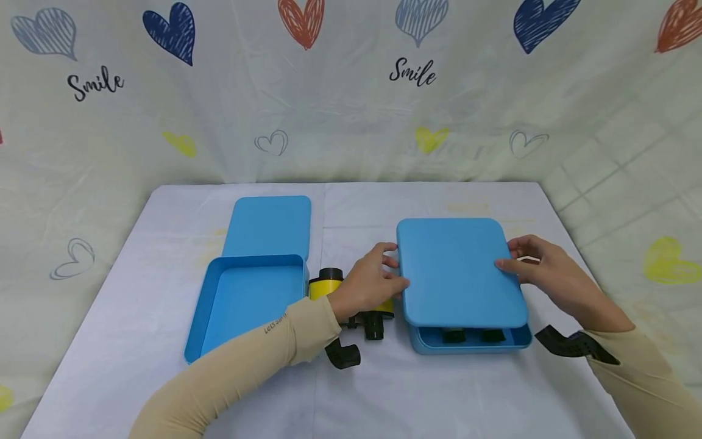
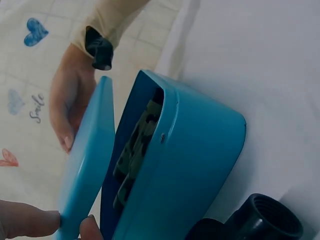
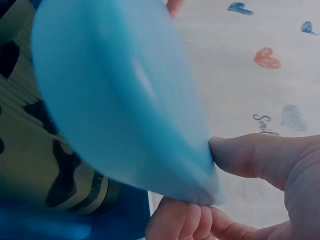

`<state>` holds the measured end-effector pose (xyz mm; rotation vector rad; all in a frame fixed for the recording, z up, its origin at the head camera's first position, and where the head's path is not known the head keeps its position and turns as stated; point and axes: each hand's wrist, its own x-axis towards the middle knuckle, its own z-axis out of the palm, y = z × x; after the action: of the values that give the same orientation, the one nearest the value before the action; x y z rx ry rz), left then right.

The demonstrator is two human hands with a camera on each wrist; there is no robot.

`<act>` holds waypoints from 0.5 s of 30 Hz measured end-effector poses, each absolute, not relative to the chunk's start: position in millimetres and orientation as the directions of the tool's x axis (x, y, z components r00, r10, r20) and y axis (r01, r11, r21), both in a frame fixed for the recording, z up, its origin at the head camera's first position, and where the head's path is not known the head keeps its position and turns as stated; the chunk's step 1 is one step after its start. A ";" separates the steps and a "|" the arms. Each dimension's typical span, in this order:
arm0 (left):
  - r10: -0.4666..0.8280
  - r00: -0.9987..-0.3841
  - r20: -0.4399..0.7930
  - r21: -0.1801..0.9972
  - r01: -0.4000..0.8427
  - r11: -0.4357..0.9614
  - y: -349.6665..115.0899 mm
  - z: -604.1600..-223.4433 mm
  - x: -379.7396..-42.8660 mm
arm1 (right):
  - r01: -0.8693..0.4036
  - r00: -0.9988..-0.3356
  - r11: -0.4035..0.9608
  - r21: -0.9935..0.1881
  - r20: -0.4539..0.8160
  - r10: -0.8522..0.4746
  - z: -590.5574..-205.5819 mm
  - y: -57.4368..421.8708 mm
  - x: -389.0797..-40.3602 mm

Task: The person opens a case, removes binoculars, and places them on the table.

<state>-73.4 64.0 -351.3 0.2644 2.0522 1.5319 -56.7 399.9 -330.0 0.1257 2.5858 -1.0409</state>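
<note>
A blue lid [image 1: 460, 274] sits tilted above a blue box [image 1: 471, 349], with a gap along the front. My left hand [image 1: 366, 283] pinches the lid's left edge between thumb and fingers. At the lid's right edge my right hand [image 1: 554, 277] does the same, its thumb on top and fingers below in the right wrist view. Inside the box lies a camouflage-patterned item [image 2: 135, 155] with rounded barrels [image 3: 30, 160], mostly hidden under the lid. Whether lid and box join at the back cannot be seen.
Yellow and black binoculars [image 1: 326, 286] lie between the boxes, partly behind my left hand. Left of them a second blue box [image 1: 252, 292] stands with its lid [image 1: 269, 225] folded back. A white cloth [image 1: 384, 390] covers the table; a heart-printed curtain [image 1: 340, 91] hangs behind.
</note>
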 end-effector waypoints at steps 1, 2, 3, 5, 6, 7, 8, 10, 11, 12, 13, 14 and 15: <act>0.466 -0.825 -0.319 0.928 -0.172 0.330 63.6 -351.0 -74.7 | 0.207 -0.936 0.725 -0.657 -0.349 -0.048 -329.9 400.1 -57.5; 0.464 -0.826 -0.321 0.928 -0.177 0.327 63.2 -350.6 -76.1 | 0.208 -0.936 0.729 -0.652 -0.348 -0.045 -329.5 400.1 -58.2; 0.462 -0.826 -0.322 0.929 -0.181 0.324 62.9 -350.2 -77.3 | 0.208 -0.937 0.731 -0.649 -0.347 -0.041 -329.1 399.9 -59.0; 0.459 -0.827 -0.325 0.929 -0.189 0.318 62.2 -349.0 -79.6 | 0.208 -0.939 0.730 -0.651 -0.342 -0.037 -328.5 399.2 -60.8; 0.457 -0.827 -0.327 0.929 -0.193 0.315 61.9 -348.3 -80.6 | 0.210 -0.940 0.728 -0.653 -0.340 -0.034 -328.1 398.9 -61.7; 0.457 -0.827 -0.328 0.930 -0.197 0.312 61.5 -347.7 -81.7 | 0.211 -0.940 0.726 -0.655 -0.339 -0.033 -327.8 398.6 -62.5; 0.457 -0.826 -0.330 0.930 -0.202 0.307 61.1 -347.0 -82.7 | 0.211 -0.941 0.724 -0.657 -0.337 -0.033 -327.4 398.1 -63.3; 0.455 -0.825 -0.334 0.930 -0.210 0.302 60.2 -345.7 -84.7 | 0.209 -0.942 0.712 -0.670 -0.332 -0.036 -327.2 397.7 -64.9; 0.455 -0.825 -0.336 0.930 -0.214 0.300 60.0 -345.1 -85.8 | 0.210 -0.943 0.711 -0.671 -0.332 -0.035 -327.0 397.6 -65.8; 0.455 -0.823 -0.339 0.930 -0.219 0.297 59.7 -344.5 -86.8 | 0.209 -0.943 0.708 -0.674 -0.331 -0.037 -327.1 397.5 -66.8; 0.455 -0.822 -0.342 0.929 -0.224 0.294 59.4 -344.1 -87.9 | 0.209 -0.943 0.707 -0.676 -0.330 -0.037 -327.4 397.4 -67.9; 0.454 -0.821 -0.346 0.929 -0.231 0.291 59.4 -343.6 -89.0 | 0.209 -0.943 0.705 -0.678 -0.330 -0.038 -327.5 397.3 -69.2; 0.452 -0.821 -0.349 0.928 -0.234 0.291 59.4 -343.1 -90.0 | 0.210 -0.943 0.704 -0.679 -0.330 -0.037 -327.6 397.2 -70.4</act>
<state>-90.0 59.4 -343.1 0.1936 1.9982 1.5764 -70.4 397.2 -327.6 0.1362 2.5937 -1.0904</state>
